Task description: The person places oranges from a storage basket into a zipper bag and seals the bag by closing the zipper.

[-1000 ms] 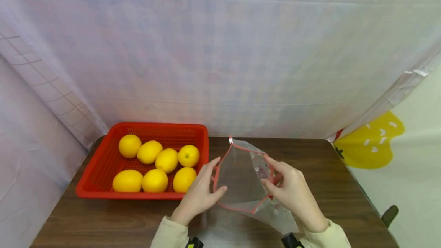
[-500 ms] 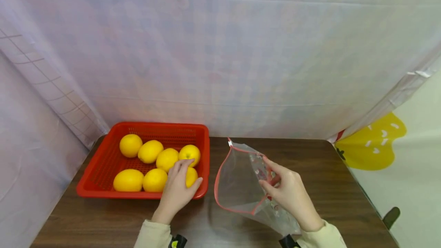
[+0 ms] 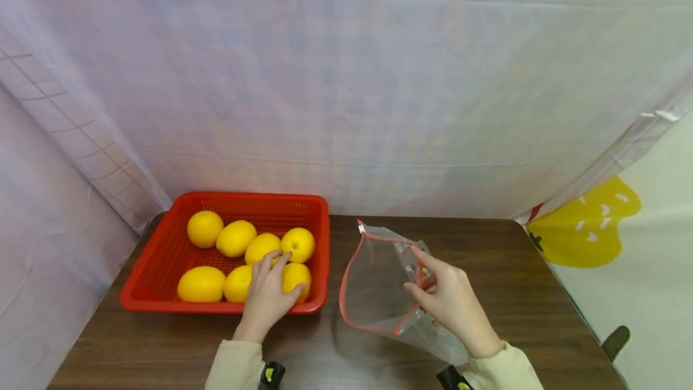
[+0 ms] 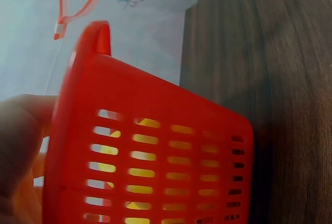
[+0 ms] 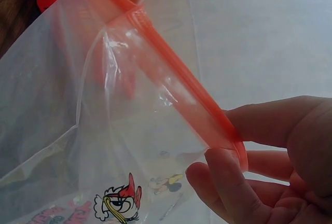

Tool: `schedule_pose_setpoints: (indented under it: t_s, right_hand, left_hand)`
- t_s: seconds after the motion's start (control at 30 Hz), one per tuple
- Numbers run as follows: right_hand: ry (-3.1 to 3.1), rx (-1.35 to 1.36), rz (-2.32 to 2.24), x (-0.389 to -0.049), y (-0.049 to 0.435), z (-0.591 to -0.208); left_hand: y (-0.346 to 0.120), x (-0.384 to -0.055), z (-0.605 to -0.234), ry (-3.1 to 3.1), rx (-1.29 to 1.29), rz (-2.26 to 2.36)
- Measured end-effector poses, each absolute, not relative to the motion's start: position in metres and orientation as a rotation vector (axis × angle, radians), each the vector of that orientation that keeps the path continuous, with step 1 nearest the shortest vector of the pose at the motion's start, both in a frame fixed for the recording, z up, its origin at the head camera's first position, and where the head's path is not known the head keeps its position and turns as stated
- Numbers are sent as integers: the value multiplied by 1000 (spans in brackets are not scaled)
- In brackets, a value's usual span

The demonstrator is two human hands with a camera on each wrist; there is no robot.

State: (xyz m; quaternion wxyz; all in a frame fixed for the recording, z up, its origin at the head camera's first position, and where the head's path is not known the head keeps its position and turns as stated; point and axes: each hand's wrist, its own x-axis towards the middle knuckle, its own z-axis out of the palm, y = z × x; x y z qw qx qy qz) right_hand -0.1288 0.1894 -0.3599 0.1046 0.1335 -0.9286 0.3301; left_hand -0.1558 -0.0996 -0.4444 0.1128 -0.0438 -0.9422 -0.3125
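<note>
Seven lemons fill the red basket [image 3: 162,269] at lower left of the frame; the left hand [image 3: 267,297] curls over the front-right lemon [image 3: 296,277]. Right of centre, the right hand [image 3: 449,303] pinches the clear bag [image 3: 373,287] by its red rim, mouth agape.
</note>
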Motion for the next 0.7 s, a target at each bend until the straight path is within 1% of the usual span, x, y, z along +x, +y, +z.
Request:
schedule_pose_setpoints:
  t_s: [0.33, 0.7]
  right_hand:
    - [-2734, 401, 929, -132, 189, -361]
    - [-2716, 420, 922, -133, 188, -364]
  left_hand:
    - [-99, -163, -446, -2831, -174, -823]
    - [-99, -171, -451, -2910, -175, -850]
